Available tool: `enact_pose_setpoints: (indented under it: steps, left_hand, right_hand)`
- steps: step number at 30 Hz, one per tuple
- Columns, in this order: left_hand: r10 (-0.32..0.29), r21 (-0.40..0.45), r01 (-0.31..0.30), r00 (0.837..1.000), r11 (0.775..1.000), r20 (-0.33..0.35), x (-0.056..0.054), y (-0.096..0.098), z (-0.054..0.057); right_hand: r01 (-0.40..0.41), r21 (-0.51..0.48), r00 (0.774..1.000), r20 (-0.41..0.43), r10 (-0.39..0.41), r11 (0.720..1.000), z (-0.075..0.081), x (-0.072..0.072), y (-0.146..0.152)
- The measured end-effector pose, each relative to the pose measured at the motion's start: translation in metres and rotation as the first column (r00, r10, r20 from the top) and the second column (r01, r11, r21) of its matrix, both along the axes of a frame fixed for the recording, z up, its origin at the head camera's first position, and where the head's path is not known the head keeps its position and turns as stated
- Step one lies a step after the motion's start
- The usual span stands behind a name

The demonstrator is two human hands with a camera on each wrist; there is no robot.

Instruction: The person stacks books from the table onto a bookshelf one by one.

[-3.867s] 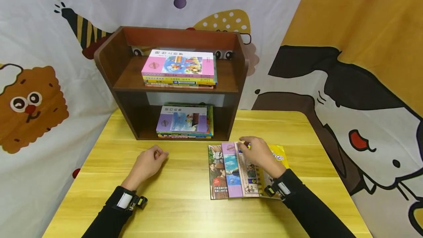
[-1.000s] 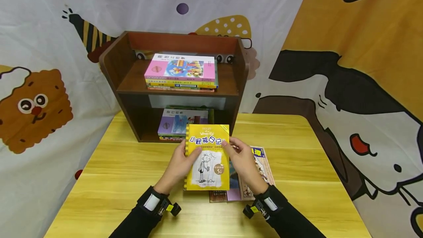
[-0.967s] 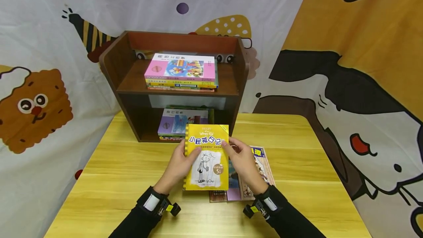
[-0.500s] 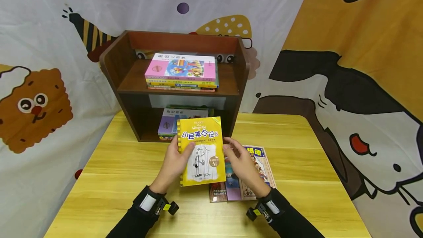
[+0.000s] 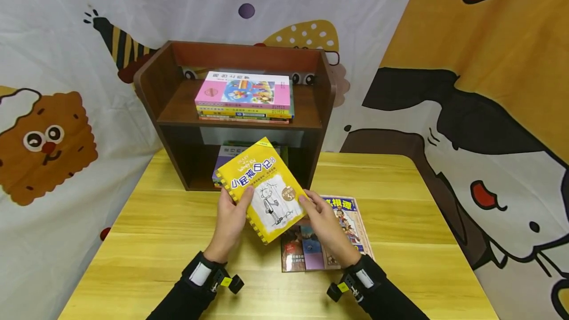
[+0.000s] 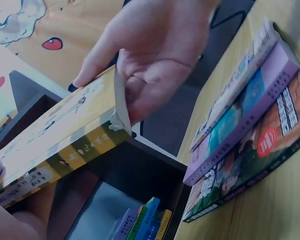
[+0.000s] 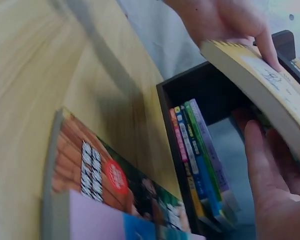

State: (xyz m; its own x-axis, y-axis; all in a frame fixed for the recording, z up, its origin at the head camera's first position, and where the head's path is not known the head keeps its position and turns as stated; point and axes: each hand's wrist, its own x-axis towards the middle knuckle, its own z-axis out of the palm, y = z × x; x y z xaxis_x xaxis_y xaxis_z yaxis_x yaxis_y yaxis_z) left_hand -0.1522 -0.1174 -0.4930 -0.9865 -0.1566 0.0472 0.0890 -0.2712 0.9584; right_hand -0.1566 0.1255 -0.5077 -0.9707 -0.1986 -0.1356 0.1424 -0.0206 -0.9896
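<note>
Both hands hold a yellow paperback book [image 5: 262,181] in front of the shelf, turned at a slant with its cover up. My left hand [image 5: 228,223] grips the spine side, thumb lying on the cover. At the opposite edge, my right hand [image 5: 328,226] pinches the book, its thumb near the cover's edge. In the left wrist view the book's striped spine [image 6: 85,152] shows; the right wrist view shows its page edges [image 7: 257,95]. Under and beside the right hand lie overlapping books: a brown-covered one [image 5: 292,260], a purple one [image 5: 313,260] and one with a blue-and-yellow title [image 5: 346,211].
A dark brown two-tier bookshelf [image 5: 326,107] stands at the back of the wooden table [image 5: 400,211]. On its upper tier lies a stack topped by a pink book [image 5: 242,90]. A purple-topped stack [image 5: 224,157] on the lower tier is partly hidden behind the yellow book.
The right hand has taken the yellow book from the overlapping books, and both hands now hold it. Over the last half second it has tilted counterclockwise and risen slightly toward the shelf.
</note>
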Motion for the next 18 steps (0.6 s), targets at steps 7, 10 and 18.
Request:
enact_pose_setpoints:
  steps: [7, 10, 18]
  left_hand:
    - [-0.021, 0.142, 0.02, 1.0, 0.99, 0.009, 0.003, 0.004, 0.002]
    - [-0.036, 0.165, 0.033, 0.999, 0.986, 0.015, 0.004, 0.005, -0.001]
    - [-0.125, 0.075, 0.122, 0.991, 0.99, 0.041, 0.008, -0.012, -0.011]
  right_hand:
    - [-0.004, -0.107, 1.0, 0.0, 0.004, 0.994, -0.005, 0.007, -0.012]
    - [0.038, -0.116, 0.999, -0.029, -0.042, 0.993, -0.006, 0.008, -0.014]
    - [0.079, -0.108, 0.992, -0.084, -0.089, 0.991, 0.001, 0.0, -0.003]
